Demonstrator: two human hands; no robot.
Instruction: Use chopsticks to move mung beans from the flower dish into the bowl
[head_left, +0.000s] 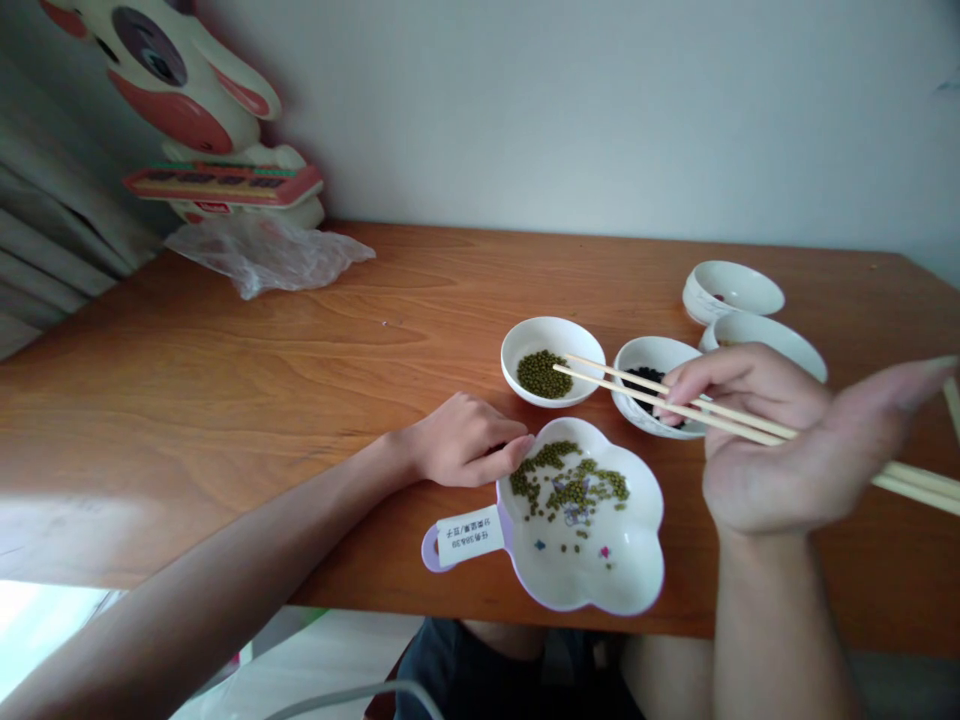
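Observation:
My right hand (780,440) is closed around a pair of wooden chopsticks (675,403), palm turned up. Their tips reach over a white bowl (517,372) with green mung beans (544,374) in it. Whether a bean sits between the tips is too small to tell. At the near side, my left hand (472,440) grips the upper left rim of a white, lilac-edged flower-shaped plate (585,590). More mung beans (574,490) lie scattered on that plate, mostly in its far half. A paper label (470,536) is stuck on the plate's handle.
Right of the mung bean bowl stands a bowl (634,352) of black beans, partly behind my right fingers. Two more bowls, a far one (697,300) and a nearer one (787,340), stand behind it. A plastic bag (270,260) and a cow-like toy (225,180) are at the back left.

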